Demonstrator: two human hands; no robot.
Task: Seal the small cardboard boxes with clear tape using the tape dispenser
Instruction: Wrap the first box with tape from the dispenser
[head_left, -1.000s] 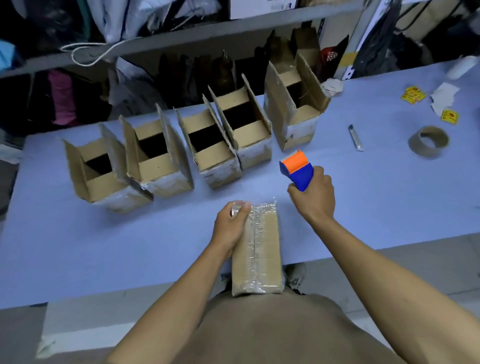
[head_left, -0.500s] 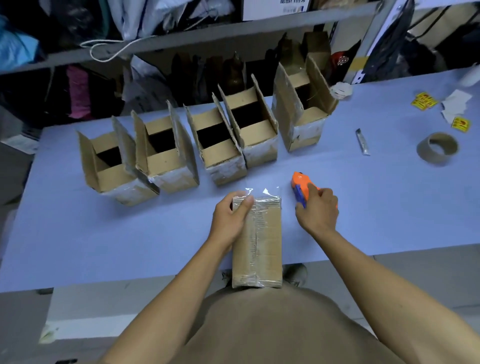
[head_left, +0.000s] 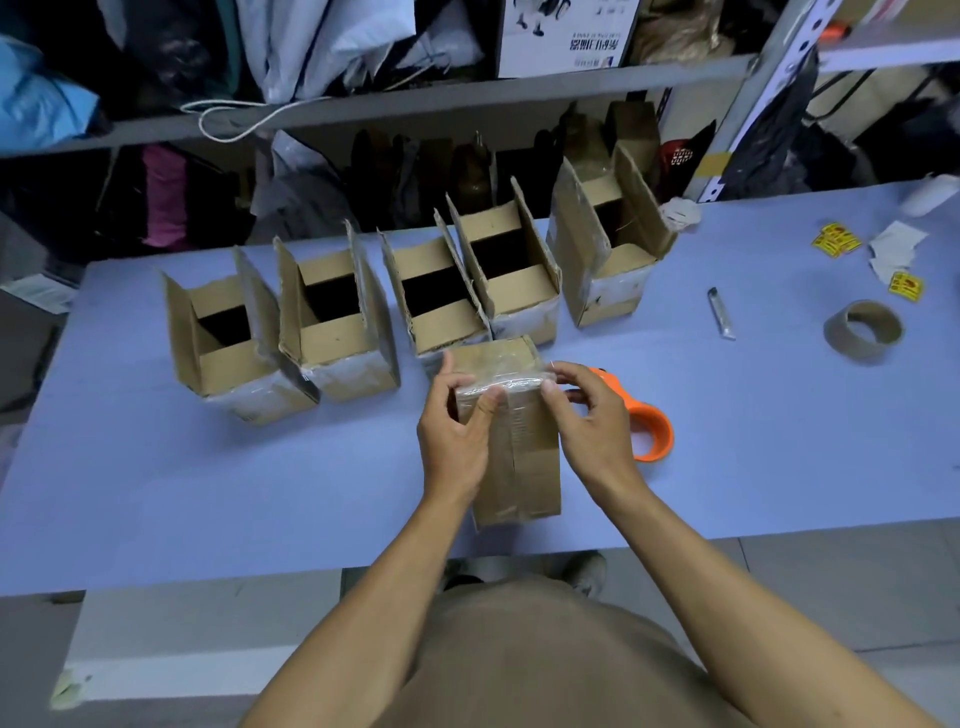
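Change: the right hand (head_left: 587, 415) has let go of the tape dispenser (head_left: 644, 421), which now lies on the worktop (head_left: 208, 493) just beside it.
Hands: the left hand (head_left: 457, 431) and the right hand both pinch the taped box (head_left: 514, 441) at its far top edge, thumbs pressing the tape down.
Meaning: the strip looks cut; smoothing remains.
Count: one closed box, five open boxes (head_left: 332, 317) in a row behind, one dispenser, one empty tape core (head_left: 862, 332).

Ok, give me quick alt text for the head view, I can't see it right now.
Both hands, left and right, press clear tape down over the far end of a closed cardboard box on a blue table. An orange tape dispenser lies just right of it; five open boxes stand in a row behind.
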